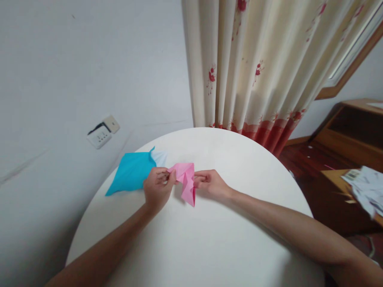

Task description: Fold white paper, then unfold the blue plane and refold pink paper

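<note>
A folded piece of pink paper point(187, 181) is held between my two hands, just above the white round table. My left hand point(158, 187) pinches its upper left corner between thumb and fingers. On the other side, my right hand point(210, 181) grips the paper's right edge, with its fingertips partly hidden behind the paper. Creases run through the middle, and a pointed flap hangs down toward me. Left of my left hand lies a flat blue packet point(131, 171), with white sheets point(160, 158) showing at its open end.
The white round table point(209, 243) stands against a wall with a socket point(100, 136). A flowered curtain point(248, 71) hangs behind it. At the right are a wooden cabinet point(350, 127) and a lower wooden surface with loose papers point(366, 187) on it.
</note>
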`<action>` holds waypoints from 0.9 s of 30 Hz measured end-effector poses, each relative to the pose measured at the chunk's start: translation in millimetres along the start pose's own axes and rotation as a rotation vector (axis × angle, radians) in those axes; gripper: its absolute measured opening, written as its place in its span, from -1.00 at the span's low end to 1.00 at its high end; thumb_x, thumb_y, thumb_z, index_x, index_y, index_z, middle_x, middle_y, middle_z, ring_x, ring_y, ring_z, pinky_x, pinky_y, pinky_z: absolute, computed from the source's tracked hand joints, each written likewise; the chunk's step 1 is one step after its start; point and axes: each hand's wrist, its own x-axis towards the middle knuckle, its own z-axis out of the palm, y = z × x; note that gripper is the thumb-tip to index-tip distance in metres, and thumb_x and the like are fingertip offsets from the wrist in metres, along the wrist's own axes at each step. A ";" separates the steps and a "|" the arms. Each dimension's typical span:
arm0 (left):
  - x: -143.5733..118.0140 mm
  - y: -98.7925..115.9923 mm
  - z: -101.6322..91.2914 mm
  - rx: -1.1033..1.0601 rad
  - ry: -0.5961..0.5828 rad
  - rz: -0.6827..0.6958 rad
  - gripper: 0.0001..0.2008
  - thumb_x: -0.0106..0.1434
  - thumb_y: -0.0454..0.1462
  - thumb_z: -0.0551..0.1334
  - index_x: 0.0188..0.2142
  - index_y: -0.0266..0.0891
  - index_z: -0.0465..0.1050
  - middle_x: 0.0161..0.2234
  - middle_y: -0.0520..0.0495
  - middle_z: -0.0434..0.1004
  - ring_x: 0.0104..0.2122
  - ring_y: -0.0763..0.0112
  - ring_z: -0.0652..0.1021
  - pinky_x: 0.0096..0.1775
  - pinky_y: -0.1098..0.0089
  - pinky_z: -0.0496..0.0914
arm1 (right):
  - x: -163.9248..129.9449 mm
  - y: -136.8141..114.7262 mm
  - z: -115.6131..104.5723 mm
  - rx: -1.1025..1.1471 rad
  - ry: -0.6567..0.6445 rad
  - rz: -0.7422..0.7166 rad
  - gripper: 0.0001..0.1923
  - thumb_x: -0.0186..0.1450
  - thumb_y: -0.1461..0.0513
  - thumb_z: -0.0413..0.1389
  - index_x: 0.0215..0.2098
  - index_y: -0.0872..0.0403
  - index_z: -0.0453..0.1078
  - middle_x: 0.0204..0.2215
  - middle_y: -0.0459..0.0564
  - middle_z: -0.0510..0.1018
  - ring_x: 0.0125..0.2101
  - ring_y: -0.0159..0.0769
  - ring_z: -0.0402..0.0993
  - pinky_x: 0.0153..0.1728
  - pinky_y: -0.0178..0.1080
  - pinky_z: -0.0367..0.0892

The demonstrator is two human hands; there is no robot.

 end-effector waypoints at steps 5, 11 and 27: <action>1.6 -3.5 7.9 -0.277 -0.093 -0.046 -0.71 0.14 -0.24 0.31 -0.23 -0.14 0.20 -0.48 0.09 0.45 -0.60 0.47 0.51 -0.53 0.46 0.42 | 3.9 9.8 0.1 0.210 0.006 0.071 -0.75 0.03 0.13 0.27 -0.43 0.18 0.54 -0.52 -0.06 0.53 -0.49 -0.39 0.38 -0.42 -0.33 0.23; 4.0 -2.1 8.3 -0.018 -0.062 0.155 -0.78 0.11 -0.28 0.31 -0.39 -0.13 0.24 -0.40 0.00 0.39 -0.38 0.35 0.49 -0.36 0.33 0.44 | 8.6 18.1 1.2 0.149 0.297 0.146 -0.87 0.01 0.22 0.17 -0.61 0.15 0.42 -0.66 -0.11 0.42 -0.63 -0.43 0.27 -0.60 -0.35 0.10; -16.5 4.2 21.8 -0.264 -0.542 -0.240 -0.42 0.24 -0.20 0.26 0.23 -0.23 0.20 0.10 -0.22 0.44 0.02 0.23 0.51 0.02 0.29 0.42 | -3.0 13.4 5.4 -0.580 0.436 -0.268 -0.87 0.18 0.32 0.01 -0.52 0.07 0.31 -0.43 -0.08 0.45 -0.41 -0.37 0.33 -0.40 -0.35 0.20</action>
